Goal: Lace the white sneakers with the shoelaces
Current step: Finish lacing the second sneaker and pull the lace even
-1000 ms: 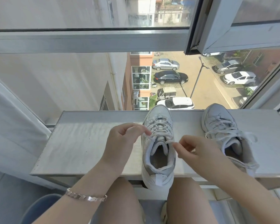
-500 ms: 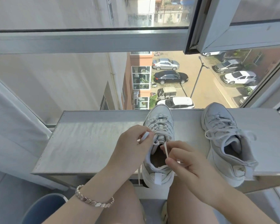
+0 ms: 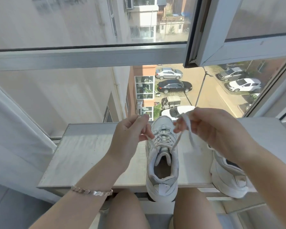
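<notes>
Pinching shoelace ends (image 3: 175, 142) between fingertips (image 3: 143, 119), left hand (image 3: 129, 134) and right hand (image 3: 213, 129) above sneaker (image 3: 162, 172).

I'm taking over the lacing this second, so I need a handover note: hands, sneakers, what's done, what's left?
Left hand pinches one lace end, right hand the other, both held up above the middle sneaker.
It stands on the ledge, heel overhanging the edge; second sneaker right of it, partly hidden.
Done: middle sneaker's eyelets look threaded.
Left: likely tightening and tying; check the second.

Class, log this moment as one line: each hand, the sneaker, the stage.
left hand: pinches lace end | right hand: pinches other end | middle sneaker: on ledge, ends pulled up
</notes>
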### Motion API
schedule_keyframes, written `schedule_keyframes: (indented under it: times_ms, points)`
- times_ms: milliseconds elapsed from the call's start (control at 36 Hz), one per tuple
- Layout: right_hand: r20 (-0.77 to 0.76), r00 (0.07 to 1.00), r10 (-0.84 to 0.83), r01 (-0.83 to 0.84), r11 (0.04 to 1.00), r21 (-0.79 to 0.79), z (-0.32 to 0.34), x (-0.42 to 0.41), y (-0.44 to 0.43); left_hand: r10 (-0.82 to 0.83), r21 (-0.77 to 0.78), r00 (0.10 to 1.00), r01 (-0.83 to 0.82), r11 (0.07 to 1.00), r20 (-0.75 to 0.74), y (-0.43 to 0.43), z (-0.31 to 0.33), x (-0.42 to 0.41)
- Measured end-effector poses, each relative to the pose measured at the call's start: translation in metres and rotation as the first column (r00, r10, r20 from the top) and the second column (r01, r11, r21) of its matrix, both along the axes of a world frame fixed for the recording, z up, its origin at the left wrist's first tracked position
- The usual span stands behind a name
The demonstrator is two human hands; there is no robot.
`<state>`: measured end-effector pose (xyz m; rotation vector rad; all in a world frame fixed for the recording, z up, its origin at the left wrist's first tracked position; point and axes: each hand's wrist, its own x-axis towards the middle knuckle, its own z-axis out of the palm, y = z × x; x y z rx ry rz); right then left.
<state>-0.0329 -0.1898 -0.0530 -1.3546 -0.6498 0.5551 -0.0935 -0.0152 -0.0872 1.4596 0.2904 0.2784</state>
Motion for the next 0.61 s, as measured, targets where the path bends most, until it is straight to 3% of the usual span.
schedule_keyframes:
  times_ms: [83,167,222,278,361,417,500,556,611]
  points:
    - [-0.059,0.992,-0.108,0.107,0.994,-0.013,0.018,0.021,0.009,0.023,0.015,0.999,-0.023,1.0,0.033,0.004,0.007,0.009]
    - [0.073,0.97,-0.233,0.243,0.89,-0.385,0.02,0.04,0.022,0.05,0.091,0.998,-0.055,0.994,0.049,0.008,0.012,0.019]
    - [0.216,0.968,-0.131,0.241,0.728,-0.642,0.014,0.044,0.031,0.05,0.142,0.998,-0.056,0.988,0.04,0.007,0.014,0.026]
    - [0.268,0.962,0.045,0.177,0.645,-0.743,0.008,0.039,0.039,0.009,0.185,0.999,-0.017,0.983,0.042,0.004,0.019,0.031]
    - [0.239,0.954,0.183,0.055,0.675,-0.736,0.004,0.025,0.047,-0.122,0.227,0.992,0.112,0.968,0.033,-0.005,0.03,0.037]
    - [0.217,0.959,0.184,0.012,0.734,-0.679,0.002,0.019,0.048,-0.171,0.252,0.983,0.181,0.951,-0.061,-0.009,0.036,0.043]
    - [0.175,0.981,0.086,0.033,0.812,-0.583,0.0,0.014,0.045,-0.082,0.412,0.954,0.202,0.888,-0.29,-0.004,0.033,0.058]
    - [0.075,0.997,0.016,0.025,0.859,-0.511,0.001,0.013,0.041,0.046,0.565,0.907,0.22,0.795,-0.418,0.005,0.027,0.063]
    - [-0.015,0.999,-0.044,0.031,0.88,-0.475,0.001,0.012,0.037,0.108,0.653,0.902,0.215,0.726,-0.418,0.014,0.02,0.061]
